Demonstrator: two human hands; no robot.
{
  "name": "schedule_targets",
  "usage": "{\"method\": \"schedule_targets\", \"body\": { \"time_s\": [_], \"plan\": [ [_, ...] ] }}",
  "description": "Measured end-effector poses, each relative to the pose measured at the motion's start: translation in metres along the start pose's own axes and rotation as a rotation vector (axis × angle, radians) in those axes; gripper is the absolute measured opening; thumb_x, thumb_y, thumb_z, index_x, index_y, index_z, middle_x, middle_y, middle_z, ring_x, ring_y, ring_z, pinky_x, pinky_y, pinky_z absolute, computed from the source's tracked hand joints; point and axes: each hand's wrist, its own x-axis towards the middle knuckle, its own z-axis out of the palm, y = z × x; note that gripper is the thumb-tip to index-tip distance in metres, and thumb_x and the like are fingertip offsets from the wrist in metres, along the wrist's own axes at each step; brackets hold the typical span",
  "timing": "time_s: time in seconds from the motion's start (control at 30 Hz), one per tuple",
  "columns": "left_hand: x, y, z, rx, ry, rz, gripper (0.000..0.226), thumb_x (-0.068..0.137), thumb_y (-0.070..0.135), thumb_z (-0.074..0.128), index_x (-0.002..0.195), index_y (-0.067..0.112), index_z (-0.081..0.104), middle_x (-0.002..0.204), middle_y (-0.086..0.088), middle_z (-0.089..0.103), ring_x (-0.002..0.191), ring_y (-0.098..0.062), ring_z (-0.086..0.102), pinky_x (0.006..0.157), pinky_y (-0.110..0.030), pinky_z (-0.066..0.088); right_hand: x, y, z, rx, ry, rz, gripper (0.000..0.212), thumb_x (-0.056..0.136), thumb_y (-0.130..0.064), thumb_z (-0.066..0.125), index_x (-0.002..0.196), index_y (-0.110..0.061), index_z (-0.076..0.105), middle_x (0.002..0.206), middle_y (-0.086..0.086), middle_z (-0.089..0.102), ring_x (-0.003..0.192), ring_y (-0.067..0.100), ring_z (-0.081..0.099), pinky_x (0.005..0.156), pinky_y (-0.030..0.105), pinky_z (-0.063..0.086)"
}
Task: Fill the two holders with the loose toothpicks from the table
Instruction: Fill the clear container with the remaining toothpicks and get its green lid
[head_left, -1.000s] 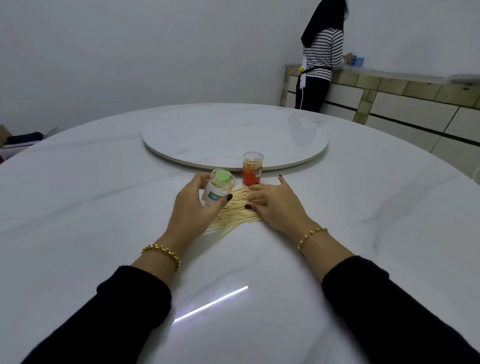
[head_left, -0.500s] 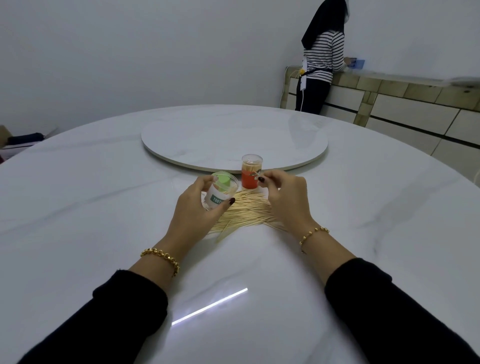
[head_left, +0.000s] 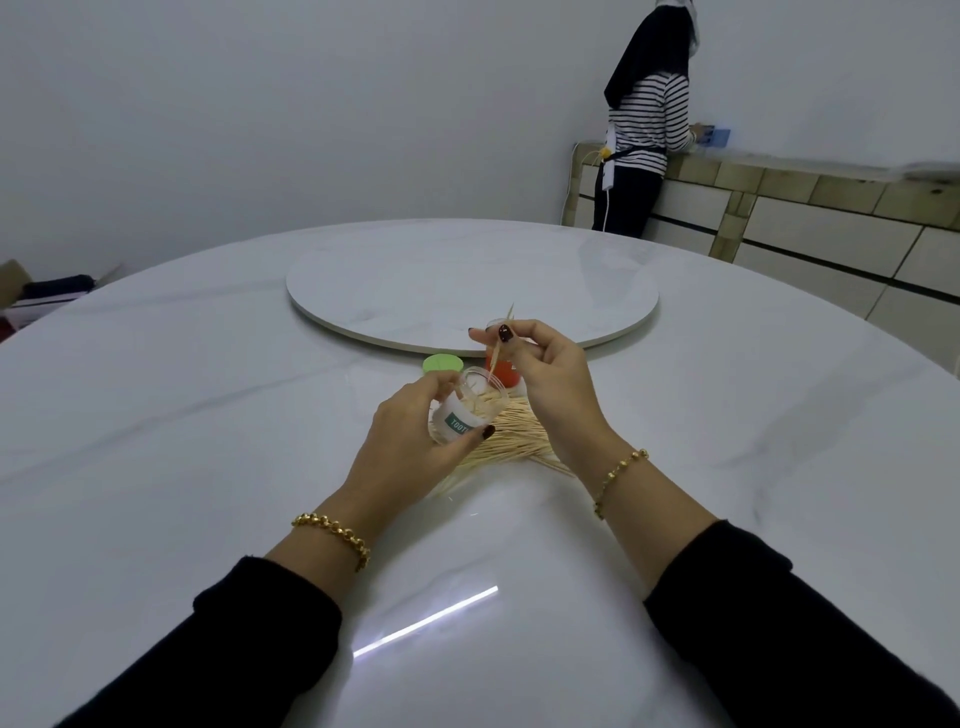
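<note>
Two holders were near the pile (head_left: 514, 441) on the bench (head_left: 208, 415): we gripped the clear holder (head_left: 467, 410) in our left hand (head_left: 410, 447) just above the pile, pinched toothpicks (head_left: 494, 358) in our right hand (head_left: 550, 384) higher above it, and the red holder (head_left: 503, 370) stood behind the pile.

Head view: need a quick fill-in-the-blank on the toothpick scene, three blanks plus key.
1. The left hand holds the clear plastic holder with the white label; its round lid, of ____ colour, lies on the white marble table.
2. The right hand pinches a thin wooden ____ over that holder's open mouth.
3. The orange plastic holder stands partly hidden behind the ____ hand.

Missing words: green; toothpick; right.
</note>
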Motion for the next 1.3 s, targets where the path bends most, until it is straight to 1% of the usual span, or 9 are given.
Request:
{"method": "schedule_targets", "body": {
  "time_s": [0.17,0.27,0.43,0.6,0.77,0.97,1.13,1.23,1.3],
  "plan": [
    [0.0,-0.001,-0.001,-0.018,0.014,-0.022,0.06,0.071,0.053,0.068,0.118,0.019,0.056,0.107,0.009,0.064,0.097,-0.006,0.057,0.083,-0.025,0.047,0.001,0.013,-0.001,-0.038,-0.071,-0.009,0.022,0.1,-0.01,0.047,0.108,0.001,0.063,0.109,0.007,0.071,0.101,0.011,0.067,0.088,0.022,0.052],
    [0.001,-0.004,-0.002,-0.03,0.017,-0.053,0.061,0.071,0.054,0.07,0.119,0.02,0.056,0.11,0.008,0.064,0.1,-0.008,0.058,0.084,-0.026,0.049,0.006,0.018,-0.01,-0.098,-0.039,-0.009,0.02,0.099,-0.014,0.049,0.103,-0.007,0.067,0.107,0.004,0.072,0.098,0.017,0.066,0.086,0.018,0.051],
    [0.001,-0.008,-0.005,-0.043,0.037,-0.092,0.054,0.074,0.041,0.077,0.118,0.019,0.056,0.109,0.006,0.064,0.101,-0.01,0.058,0.08,-0.018,0.045,0.007,0.036,-0.035,-0.553,-0.041,-0.077,0.016,0.093,-0.015,0.058,0.095,-0.019,0.073,0.099,-0.008,0.073,0.098,0.002,0.064,0.092,0.025,0.047],
    [0.002,-0.008,-0.008,-0.038,0.064,-0.099,0.052,0.076,0.037,0.077,0.118,0.017,0.056,0.108,0.007,0.064,0.101,-0.007,0.056,0.079,-0.011,0.039,0.006,0.044,-0.036,-0.95,-0.2,-0.165,0.018,0.091,-0.025,0.062,0.105,-0.022,0.072,0.117,-0.007,0.067,0.114,0.009,0.056,0.115,0.043,0.018],
    [0.002,-0.01,-0.008,-0.048,0.073,-0.102,0.051,0.076,0.034,0.077,0.118,0.016,0.056,0.108,0.007,0.064,0.099,-0.005,0.056,0.078,-0.005,0.037,0.002,0.047,-0.025,-1.214,-0.363,-0.262,0.03,0.093,-0.037,0.056,0.121,-0.028,0.064,0.141,-0.009,0.049,0.132,0.008,0.039,0.117,0.047,0.007],
    [0.002,-0.013,-0.007,-0.037,0.066,-0.106,0.052,0.076,0.036,0.077,0.119,0.017,0.055,0.109,0.006,0.064,0.102,-0.007,0.056,0.081,-0.01,0.04,0.004,0.049,-0.028,-1.217,-0.346,-0.293,0.023,0.091,-0.029,0.061,0.112,-0.024,0.07,0.137,-0.006,0.054,0.13,0.009,0.043,0.117,0.042,0.009],
    [0.002,-0.012,-0.007,-0.032,0.064,-0.108,0.053,0.075,0.038,0.077,0.119,0.017,0.056,0.109,0.005,0.064,0.102,-0.007,0.056,0.081,-0.014,0.041,0.007,0.052,-0.027,-1.181,-0.274,-0.335,0.016,0.088,-0.019,0.065,0.1,-0.016,0.075,0.116,-0.002,0.066,0.112,0.015,0.056,0.115,0.042,0.021],
    [0.002,-0.012,-0.007,-0.035,0.063,-0.108,0.051,0.076,0.039,0.076,0.118,0.019,0.055,0.108,0.008,0.064,0.101,-0.006,0.056,0.082,-0.017,0.042,0.007,0.055,-0.028,-1.143,-0.24,-0.383,0.008,0.083,-0.012,0.069,0.087,-0.009,0.075,0.097,0.005,0.071,0.093,0.025,0.059,0.096,0.043,0.042],
    [0.002,-0.01,-0.008,-0.043,0.067,-0.111,0.05,0.076,0.039,0.076,0.118,0.02,0.055,0.107,0.01,0.063,0.101,-0.005,0.056,0.083,-0.02,0.044,0.007,0.056,-0.028,-1.129,-0.225,-0.374,0.006,0.083,-0.01,0.07,0.085,-0.006,0.075,0.093,0.008,0.07,0.089,0.028,0.058,0.085,0.034,0.043]
  ]
}}
